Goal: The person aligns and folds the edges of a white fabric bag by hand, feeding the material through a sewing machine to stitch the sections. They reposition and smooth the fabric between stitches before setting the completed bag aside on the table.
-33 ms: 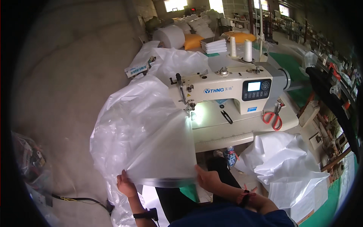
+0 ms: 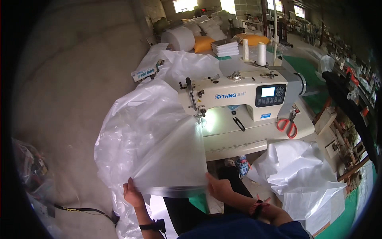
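In the head view, a clear plastic sheet (image 2: 167,155) is held up at about 7 o'clock of the picture, spread between both hands in front of the seated person. The left hand (image 2: 133,194) is closed on the sheet's lower left corner, the fingers curled over the edge. The right hand (image 2: 219,187) is closed on the lower right corner, thumb side against the film. The sheet's far end is seen to reach the needle area of a cream industrial sewing machine (image 2: 238,93), set near the centre of the picture, where a small work light glows. On the machine table (image 2: 246,137), at 3 o'clock from the needle, black thread snips (image 2: 239,123) are laid, and red-handled scissors (image 2: 287,125) lie farther right. Two thread cones (image 2: 261,53) are stood behind the machine at 12 o'clock. A second heap of plastic film (image 2: 302,171) is piled on the floor at 4 o'clock.
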A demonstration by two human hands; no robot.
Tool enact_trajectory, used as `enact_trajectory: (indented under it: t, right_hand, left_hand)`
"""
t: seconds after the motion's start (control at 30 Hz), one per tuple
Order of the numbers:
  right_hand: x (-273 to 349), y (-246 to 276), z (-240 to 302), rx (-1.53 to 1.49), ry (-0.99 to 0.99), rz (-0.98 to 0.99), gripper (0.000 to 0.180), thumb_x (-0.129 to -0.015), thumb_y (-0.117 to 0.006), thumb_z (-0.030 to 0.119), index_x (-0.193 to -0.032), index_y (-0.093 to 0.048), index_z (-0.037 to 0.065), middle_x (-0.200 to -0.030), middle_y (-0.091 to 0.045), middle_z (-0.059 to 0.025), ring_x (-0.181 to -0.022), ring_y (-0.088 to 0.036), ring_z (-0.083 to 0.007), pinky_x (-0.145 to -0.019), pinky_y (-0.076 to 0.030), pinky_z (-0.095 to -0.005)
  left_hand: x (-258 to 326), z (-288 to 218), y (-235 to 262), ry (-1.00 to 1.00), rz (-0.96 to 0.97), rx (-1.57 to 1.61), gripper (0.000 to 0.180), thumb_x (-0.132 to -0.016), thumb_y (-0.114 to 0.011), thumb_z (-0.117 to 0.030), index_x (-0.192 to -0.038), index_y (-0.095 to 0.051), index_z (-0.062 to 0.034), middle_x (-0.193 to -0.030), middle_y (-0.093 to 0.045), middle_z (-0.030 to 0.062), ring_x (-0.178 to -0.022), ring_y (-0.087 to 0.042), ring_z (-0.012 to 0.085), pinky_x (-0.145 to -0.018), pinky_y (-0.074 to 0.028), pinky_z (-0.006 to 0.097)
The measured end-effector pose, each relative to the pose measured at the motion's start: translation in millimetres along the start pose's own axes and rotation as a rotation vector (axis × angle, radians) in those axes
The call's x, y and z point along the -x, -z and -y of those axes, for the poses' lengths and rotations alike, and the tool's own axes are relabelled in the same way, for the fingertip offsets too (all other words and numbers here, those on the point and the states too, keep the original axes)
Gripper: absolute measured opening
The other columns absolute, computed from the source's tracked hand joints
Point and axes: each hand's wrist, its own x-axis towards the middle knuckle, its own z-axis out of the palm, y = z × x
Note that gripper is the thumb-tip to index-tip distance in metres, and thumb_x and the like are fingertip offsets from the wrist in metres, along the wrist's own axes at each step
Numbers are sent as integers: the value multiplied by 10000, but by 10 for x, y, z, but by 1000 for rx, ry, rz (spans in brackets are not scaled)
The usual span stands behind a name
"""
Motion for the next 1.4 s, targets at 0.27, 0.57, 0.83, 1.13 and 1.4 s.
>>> enact_trajectory:
  t: [0.27, 0.57, 0.83, 1.13, 1.4]
  right_hand:
    - [-532, 41, -110, 140, 80, -100, 415, -788, -592, 148, -1171, -508, 11, -586, -589, -103, -501, -606, -271, -456, -460, -414]
    - [-1197, 119, -240, 429, 158, 13, 207, -782, -583, 162, -927, -550, 18, -583, -603, -89, -516, -620, -268, -446, -463, -382]
    - [-1744, 57, -361, 527, 94, 17, 167, -747, -571, 108, -874, -573, 0, -588, -621, -81, -519, -631, -237, -434, -454, -356]
    - [-2186, 114, -588, 555, 187, 104, 237, -792, -531, 139, -933, -585, -44, -648, -645, -106, -579, -643, -275, -493, -481, -381]
    - [-2243, 596, -1036, 48, -41, 120, 395, -840, -536, 239, -1233, -570, 214, -784, -664, -116, -744, -649, -258, -665, -500, -369]
  left_hand:
    - [-522, -407, -266, -217, -26, 172, 504, -715, -506, 65, -1162, -608, -145, -1049, -608, 109, -732, -640, 314, -600, -532, 384]
    - [-1004, -515, -737, -234, 140, 74, 345, -755, -526, -19, -1055, -629, -155, -986, -569, 96, -873, -599, 310, -717, -514, 399]
    - [-1439, -692, -910, -228, 370, 2, 230, -783, -520, -49, -980, -619, -115, -996, -542, 138, -986, -542, 343, -834, -473, 431]
    - [-1797, -882, -1341, -219, 448, 11, 304, -833, -509, -87, -1119, -595, -142, -1102, -534, 148, -1075, -519, 348, -862, -479, 443]
    - [-2129, -1179, -1022, -155, 773, -331, 300, -875, -491, -143, -1167, -560, -120, -1195, -515, 123, -1158, -496, 301, -864, -470, 493]
